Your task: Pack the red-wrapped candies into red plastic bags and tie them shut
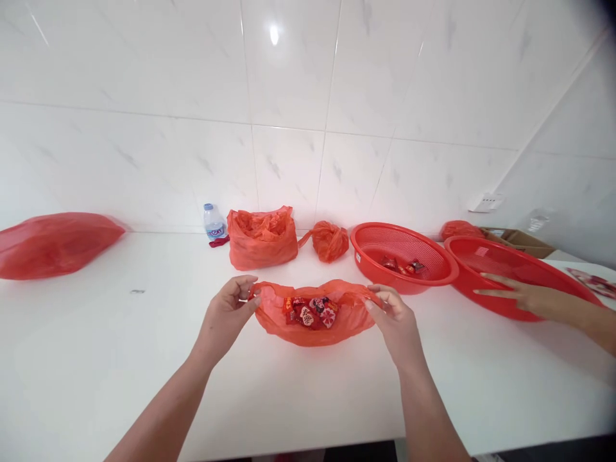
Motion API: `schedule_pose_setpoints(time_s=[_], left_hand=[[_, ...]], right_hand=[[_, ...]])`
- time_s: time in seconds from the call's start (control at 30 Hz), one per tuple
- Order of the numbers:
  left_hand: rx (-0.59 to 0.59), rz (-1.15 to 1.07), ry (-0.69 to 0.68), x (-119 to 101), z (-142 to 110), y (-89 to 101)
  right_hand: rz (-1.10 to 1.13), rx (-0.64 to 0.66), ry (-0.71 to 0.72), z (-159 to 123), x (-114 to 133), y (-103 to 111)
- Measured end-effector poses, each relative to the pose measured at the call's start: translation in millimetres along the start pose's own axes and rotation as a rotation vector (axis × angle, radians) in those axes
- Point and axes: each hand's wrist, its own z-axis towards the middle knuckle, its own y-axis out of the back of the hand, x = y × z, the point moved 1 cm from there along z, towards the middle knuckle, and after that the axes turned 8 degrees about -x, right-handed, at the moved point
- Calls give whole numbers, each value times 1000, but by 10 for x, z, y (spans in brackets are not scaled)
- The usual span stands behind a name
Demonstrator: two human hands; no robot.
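Observation:
A thin red plastic bag (283,333) is stretched wide across the middle of the white table. Its left edge is pinched between the thumb and fingers of my left hand (231,311). My right hand (392,314) grips the opposite edge the same way. Inside the bag's mouth lie several small red wrapped packets (310,313) with printed patterns. Just beyond the bag, to the right, sits a red plastic basket (385,234) with a few similar packets (404,265) at its bottom.
Another person's hand (534,298) reaches in from the right over a second red basket (466,256). Along the wall stand a bottle (213,223), a stuffed red bag (262,240) and a bunched red bag (330,242). A large red bag (58,244) lies far left. A cardboard box (520,242) is back right.

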Motion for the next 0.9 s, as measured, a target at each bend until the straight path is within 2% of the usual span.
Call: schedule_pose_setpoints(time_s=[0.13, 0.23, 0.33, 0.43, 0.5, 0.57, 0.63, 0.7, 0.77, 0.8, 0.9], left_hand=[[84, -12, -5, -78, -32, 9], [111, 33, -25, -214, 23, -48], [40, 111, -68, -321, 123, -183], [-78, 145, -173, -357, 225, -374], [-127, 122, -184, -327, 268, -505], [-109, 48, -146, -259, 286, -624], [3, -68, -81, -169, 283, -721], [166, -191, -4, -75, 263, -786], [271, -270, 40, 15, 234, -809], [260, -266, 33, 61, 218, -806], [75, -76, -112, 218, 156, -785]], right_hand=[[162, 85, 2, 0, 41, -73], [322, 107, -6, 139, 114, -257], [484, 68, -59, 279, 184, -556], [590, 125, -166, 304, 224, -884], [616, 209, -227, 247, 229, -1050], [587, 300, -251, 158, 214, -1150], [499, 400, -246, 73, 181, -1196], [405, 494, -224, 20, 134, -1207], [346, 522, -201, 14, 73, -1200], [330, 505, -198, 25, 38, -1194], [303, 414, -263, 83, -80, -1173]])
